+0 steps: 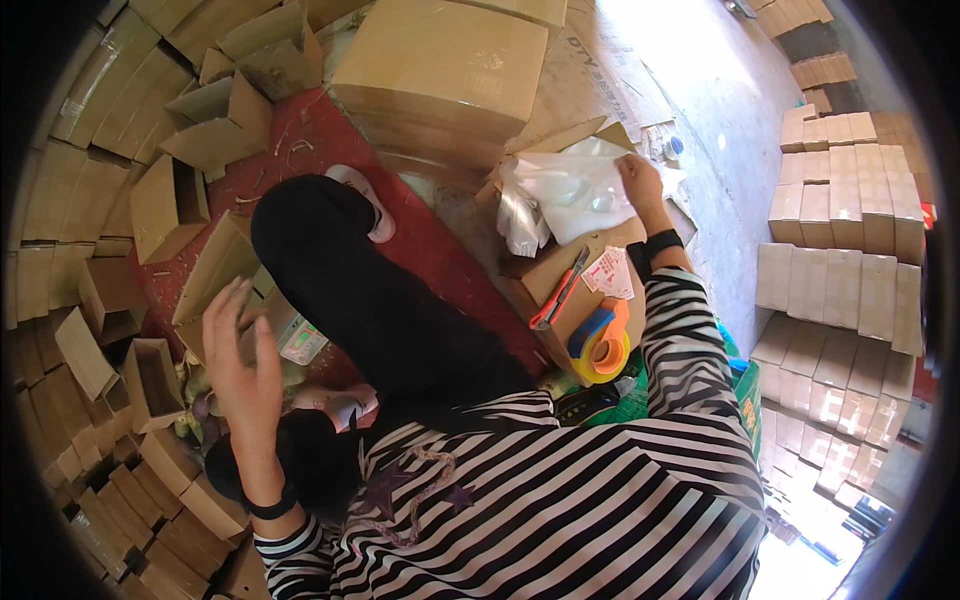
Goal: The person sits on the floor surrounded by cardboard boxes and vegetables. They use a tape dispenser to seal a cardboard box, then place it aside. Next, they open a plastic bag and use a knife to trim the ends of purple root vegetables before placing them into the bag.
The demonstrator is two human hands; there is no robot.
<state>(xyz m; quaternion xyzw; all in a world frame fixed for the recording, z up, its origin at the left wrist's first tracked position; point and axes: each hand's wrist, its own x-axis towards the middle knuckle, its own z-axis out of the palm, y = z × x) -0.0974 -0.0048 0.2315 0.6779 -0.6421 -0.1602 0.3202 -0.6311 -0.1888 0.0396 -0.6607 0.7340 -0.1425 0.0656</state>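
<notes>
My right hand (642, 184) pinches the edge of a clear plastic bag (581, 195) from a stack of such bags in an open carton (604, 131). Beside the stack, on a cardboard surface, lie a red utility knife (559, 291), some printed cards (609, 273) and an orange-and-blue tape dispenser (604, 334) with a yellow roll. My left hand (244, 367) is raised with its fingers apart and holds nothing. Near it are a digital scale (302, 341), partly hidden by my leg, and an open cardboard box (214, 277).
A large closed carton (442, 67) stands ahead. Several open small boxes (154, 382) line the left side, near some root vegetables (196, 409) on the red floor covering (420, 262). Stacked cartons (825, 277) rise at right. A green bag (748, 394) is by my right elbow.
</notes>
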